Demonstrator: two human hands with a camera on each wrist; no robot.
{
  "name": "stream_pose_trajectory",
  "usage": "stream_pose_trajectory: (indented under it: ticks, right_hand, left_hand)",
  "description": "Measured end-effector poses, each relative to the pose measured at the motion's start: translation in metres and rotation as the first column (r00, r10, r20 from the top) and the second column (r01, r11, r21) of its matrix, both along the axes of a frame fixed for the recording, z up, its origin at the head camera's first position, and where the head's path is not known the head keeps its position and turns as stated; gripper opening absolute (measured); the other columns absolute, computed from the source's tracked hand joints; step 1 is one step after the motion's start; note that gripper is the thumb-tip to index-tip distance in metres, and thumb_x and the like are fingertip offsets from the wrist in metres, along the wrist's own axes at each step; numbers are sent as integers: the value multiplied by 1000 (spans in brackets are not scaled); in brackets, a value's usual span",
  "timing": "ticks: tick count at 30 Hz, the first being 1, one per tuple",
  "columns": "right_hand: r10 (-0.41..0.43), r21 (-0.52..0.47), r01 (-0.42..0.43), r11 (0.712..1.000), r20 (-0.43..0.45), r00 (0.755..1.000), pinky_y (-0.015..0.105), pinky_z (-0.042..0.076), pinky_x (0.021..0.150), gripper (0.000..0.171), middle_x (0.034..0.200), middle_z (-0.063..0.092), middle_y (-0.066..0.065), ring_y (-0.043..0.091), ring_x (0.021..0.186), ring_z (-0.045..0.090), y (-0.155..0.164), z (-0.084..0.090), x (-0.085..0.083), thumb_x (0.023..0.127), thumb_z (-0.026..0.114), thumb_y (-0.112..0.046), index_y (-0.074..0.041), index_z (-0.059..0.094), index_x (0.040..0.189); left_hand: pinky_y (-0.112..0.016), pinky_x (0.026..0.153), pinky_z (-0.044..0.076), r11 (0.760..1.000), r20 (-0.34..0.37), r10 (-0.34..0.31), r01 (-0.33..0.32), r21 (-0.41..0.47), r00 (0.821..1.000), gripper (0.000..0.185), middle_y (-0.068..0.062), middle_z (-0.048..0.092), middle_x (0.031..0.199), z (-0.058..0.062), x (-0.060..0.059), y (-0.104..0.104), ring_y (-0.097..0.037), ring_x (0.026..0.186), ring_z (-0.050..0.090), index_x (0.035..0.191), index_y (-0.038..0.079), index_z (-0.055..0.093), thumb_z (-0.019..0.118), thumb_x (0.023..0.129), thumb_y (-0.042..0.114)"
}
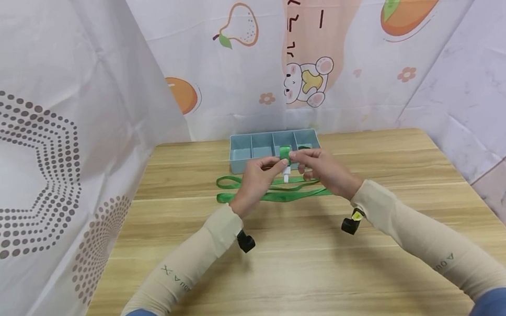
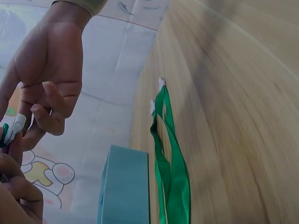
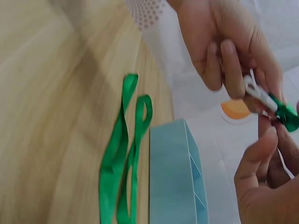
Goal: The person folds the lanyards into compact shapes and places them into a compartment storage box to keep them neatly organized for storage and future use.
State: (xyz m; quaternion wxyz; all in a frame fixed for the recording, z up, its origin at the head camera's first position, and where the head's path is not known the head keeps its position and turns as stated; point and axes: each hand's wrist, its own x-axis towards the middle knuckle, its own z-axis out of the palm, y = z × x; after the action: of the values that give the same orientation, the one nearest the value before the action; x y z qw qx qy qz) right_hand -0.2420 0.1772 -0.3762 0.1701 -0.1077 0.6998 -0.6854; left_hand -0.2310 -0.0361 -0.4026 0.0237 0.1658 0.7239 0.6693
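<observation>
Above the table's far middle, both hands hold a small rolled green lanyard (image 1: 285,153) with a white clip (image 1: 286,174) hanging from it. My left hand (image 1: 276,165) pinches it from the left and my right hand (image 1: 298,157) from the right. In the right wrist view the white clip (image 3: 257,91) sits against the left hand's fingers (image 3: 227,60), and the green roll (image 3: 286,115) lies between both hands. The left wrist view catches only a bit of the clip (image 2: 14,126) at its left edge. Two more green lanyards (image 1: 270,191) lie flat on the wood under the hands.
A blue-grey divided tray (image 1: 251,141) stands at the table's far edge behind the hands; one right-hand compartment holds something green (image 1: 304,146). Printed curtains close in the left, back and right sides. The wooden table (image 1: 305,273) stretches toward me.
</observation>
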Motion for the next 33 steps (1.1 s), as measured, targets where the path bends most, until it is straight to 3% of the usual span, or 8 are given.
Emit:
stream_pose_trajectory:
  ticks: [4, 11, 16, 20, 26, 29, 33]
  right_hand:
    - [-15, -7, 15, 1000, 13, 1000, 30, 46, 69, 33, 89, 54, 4, 20, 87, 46, -5, -1, 4, 102, 69, -32, -4, 73, 119]
    - [-69, 5, 69, 998, 16, 997, 28, 46, 71, 26, 113, 57, 6, 18, 81, 44, -7, -5, 4, 102, 68, -21, -2, 73, 118]
    - [-94, 63, 99, 993, -73, 993, 31, 48, 73, 33, 125, 61, 9, 20, 86, 48, -8, -13, 1, 102, 69, -25, 0, 72, 123]
    - [-112, 106, 130, 986, -153, 982, 29, 46, 66, 36, 117, 66, 7, 21, 80, 48, -9, -21, 2, 99, 72, -30, -4, 74, 123]
    - [-96, 142, 128, 982, -212, 973, 29, 44, 64, 32, 114, 66, 5, 18, 77, 49, -7, -32, 3, 98, 73, -33, -9, 77, 118]
    - [-82, 173, 127, 977, -243, 967, 32, 43, 64, 29, 112, 65, 7, 22, 78, 48, -6, -31, 5, 99, 72, -32, -8, 77, 114]
    - [-82, 198, 133, 971, -246, 966, 33, 43, 66, 27, 112, 65, 7, 26, 83, 48, -3, -33, 3, 100, 72, -29, -7, 77, 115]
  left_hand:
    - [-42, 85, 54, 999, -65, -19, 17, -34, 998, 25, -2, 75, 106, -2, -1, -2, -24, 95, 67, 109, 12, 79, 70, 101, 33]
    - [-30, 64, 45, 973, -198, -25, -21, -231, 980, 23, 5, 74, 94, -4, 0, -4, -19, 71, 57, 106, 16, 81, 67, 102, 35]
    - [-29, 60, 41, 957, -204, -40, -21, -290, 978, 22, 6, 74, 92, -7, -4, -6, -19, 65, 51, 107, 17, 81, 69, 101, 34]
    - [-30, 60, 44, 951, -188, -75, 14, -309, 979, 22, 8, 74, 95, -12, -11, -12, -19, 68, 54, 107, 19, 81, 71, 99, 36]
    - [-41, 65, 54, 948, -113, -131, 91, -304, 985, 36, -1, 75, 102, -22, -32, -32, -32, 88, 66, 109, 16, 80, 61, 103, 47]
    - [-43, 74, 54, 945, -121, -98, 54, -323, 988, 40, -5, 75, 102, -26, -46, -46, -32, 97, 67, 105, 14, 79, 57, 105, 48]
    - [-40, 79, 52, 936, -157, 7, -62, -347, 988, 43, -8, 76, 101, -34, -66, -69, -24, 93, 68, 104, 8, 79, 58, 105, 45]
